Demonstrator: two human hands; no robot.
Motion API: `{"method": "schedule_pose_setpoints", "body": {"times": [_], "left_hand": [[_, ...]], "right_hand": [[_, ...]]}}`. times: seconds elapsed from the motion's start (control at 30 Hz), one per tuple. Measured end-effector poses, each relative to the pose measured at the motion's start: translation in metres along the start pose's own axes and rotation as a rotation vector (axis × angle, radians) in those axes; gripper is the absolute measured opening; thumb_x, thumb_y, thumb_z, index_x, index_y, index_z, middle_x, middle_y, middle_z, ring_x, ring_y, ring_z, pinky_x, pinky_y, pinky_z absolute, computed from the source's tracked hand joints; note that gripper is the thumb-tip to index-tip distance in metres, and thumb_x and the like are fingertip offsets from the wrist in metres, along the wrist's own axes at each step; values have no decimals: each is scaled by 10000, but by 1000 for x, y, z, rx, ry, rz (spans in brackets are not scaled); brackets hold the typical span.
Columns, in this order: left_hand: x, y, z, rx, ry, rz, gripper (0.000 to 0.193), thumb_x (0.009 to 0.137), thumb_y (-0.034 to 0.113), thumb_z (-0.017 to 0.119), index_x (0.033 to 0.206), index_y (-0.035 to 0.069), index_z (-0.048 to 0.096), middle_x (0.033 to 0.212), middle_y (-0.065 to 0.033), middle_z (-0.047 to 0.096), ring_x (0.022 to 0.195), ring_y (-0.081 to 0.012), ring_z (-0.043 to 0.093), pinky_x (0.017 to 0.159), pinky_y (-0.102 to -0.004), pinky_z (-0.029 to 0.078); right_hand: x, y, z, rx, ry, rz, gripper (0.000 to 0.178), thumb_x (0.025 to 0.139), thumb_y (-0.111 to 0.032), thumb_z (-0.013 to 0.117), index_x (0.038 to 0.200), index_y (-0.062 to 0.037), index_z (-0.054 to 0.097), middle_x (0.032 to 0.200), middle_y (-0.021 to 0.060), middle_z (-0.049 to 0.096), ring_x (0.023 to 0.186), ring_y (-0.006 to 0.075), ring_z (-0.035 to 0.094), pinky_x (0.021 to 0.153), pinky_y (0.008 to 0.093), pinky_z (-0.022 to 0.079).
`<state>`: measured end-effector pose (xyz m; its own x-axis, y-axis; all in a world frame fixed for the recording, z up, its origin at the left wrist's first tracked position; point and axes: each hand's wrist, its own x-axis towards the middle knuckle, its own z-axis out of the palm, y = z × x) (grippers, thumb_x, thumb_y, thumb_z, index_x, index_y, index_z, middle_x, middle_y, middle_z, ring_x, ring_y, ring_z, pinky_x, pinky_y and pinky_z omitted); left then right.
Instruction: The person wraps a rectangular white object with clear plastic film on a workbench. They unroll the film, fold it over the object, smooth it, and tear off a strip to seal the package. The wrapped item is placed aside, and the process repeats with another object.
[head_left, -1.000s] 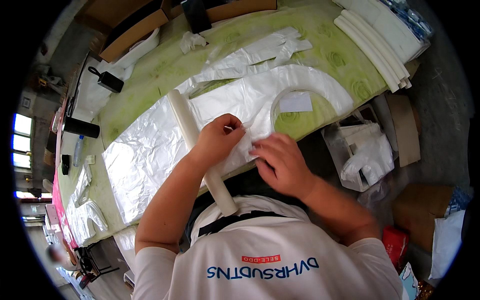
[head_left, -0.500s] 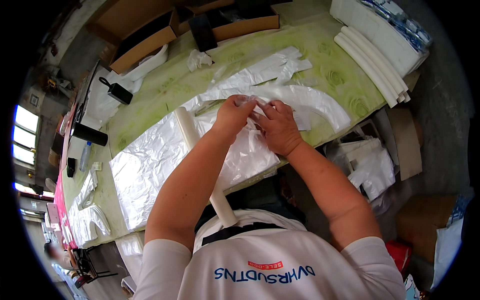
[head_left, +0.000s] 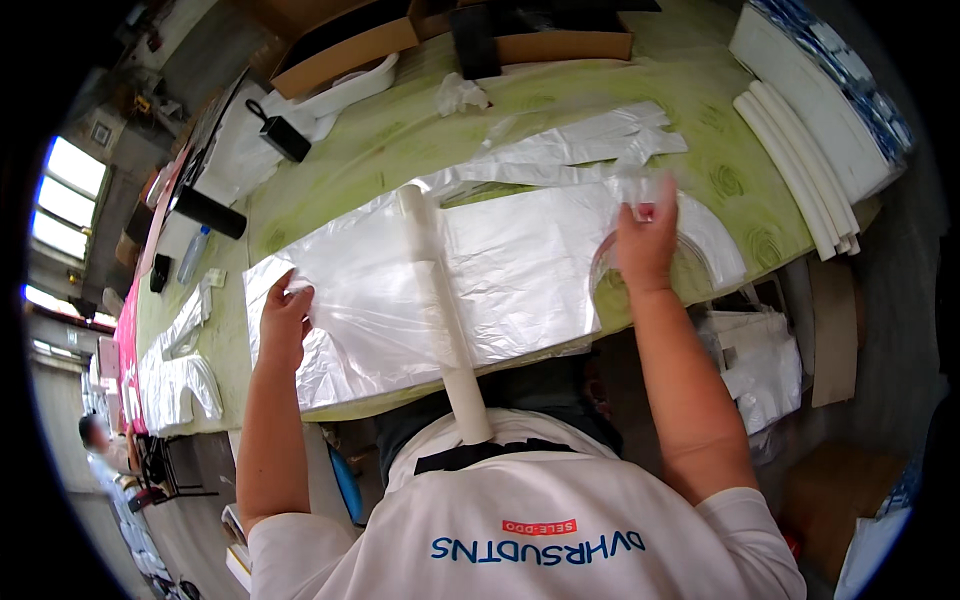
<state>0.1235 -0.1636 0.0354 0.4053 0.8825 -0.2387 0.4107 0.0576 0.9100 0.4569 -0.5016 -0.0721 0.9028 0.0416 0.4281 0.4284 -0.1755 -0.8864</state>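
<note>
A stack of thin white plastic bags (head_left: 530, 260) lies across the near part of the table, with curved, handle-like cut ends at the right. A pale tube (head_left: 462, 390) rests over the bags, its near end against my waist. At the left, my left hand (head_left: 287, 322) is closed on the edge of a plastic bag, whose film (head_left: 380, 320) is drawn out in creases from the tube. Over the curved cut end is my right hand (head_left: 650, 240). Motion smears its raised fingertips, and I cannot see whether it grips any film.
More white film strips (head_left: 580, 140) lie farther back. Several pale tubes (head_left: 800, 170) sit at the right beside a white box (head_left: 815, 95). Cardboard boxes (head_left: 345, 55), a small black speaker-like block (head_left: 285, 138) and a black cylinder (head_left: 210, 212) stand at the back and left.
My hands were together at the bags' middle right. The left has moved left across the tube and holds film; the right has moved right. The film now spreads flatter.
</note>
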Motion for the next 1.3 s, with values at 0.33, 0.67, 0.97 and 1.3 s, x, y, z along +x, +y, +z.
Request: {"method": "schedule_pose_setpoints", "body": {"times": [0.33, 0.67, 0.97, 1.3], "left_hand": [[-45, -40, 68, 563, -105, 922, 621, 812, 9, 699, 1400, 66, 507, 1346, -183, 561, 1276, -370, 504, 1106, -452, 395], [-64, -54, 89, 751, -234, 774, 762, 862, 93, 628, 1549, 4, 311, 1442, -241, 493, 1375, -382, 430, 1168, -485, 311], [-53, 4, 63, 564, -402, 1220, 412, 851, 53, 679, 1260, 102, 681, 1400, -138, 559, 1344, -398, 473, 1095, -502, 405], [-41, -42, 41, 631, -408, 995, 618, 877, 244, 724, 1432, 62, 520, 1561, -207, 412, 1507, -443, 244, 1206, -531, 250]], "right_hand": [[-31, -39, -40, 418, 95, 397, 439, 960, -49, 599, 1371, -24, 446, 1157, 72, 564, 921, 181, 618, 724, 293, 513], [-163, -147, 10, 192, -915, -444, 374, 811, -82, 725, 1179, -70, 656, 1286, 155, 620, 1299, 396, 521, 1124, 497, 389], [-172, -173, 35, 130, -889, -525, 281, 834, -73, 707, 1110, -47, 657, 1145, 131, 657, 1136, 366, 594, 1030, 482, 455], [-143, -130, 125, -363, -957, -726, 471, 862, -121, 659, 1320, -39, 587, 1403, 171, 564, 1346, 384, 481, 1135, 531, 370]]}}
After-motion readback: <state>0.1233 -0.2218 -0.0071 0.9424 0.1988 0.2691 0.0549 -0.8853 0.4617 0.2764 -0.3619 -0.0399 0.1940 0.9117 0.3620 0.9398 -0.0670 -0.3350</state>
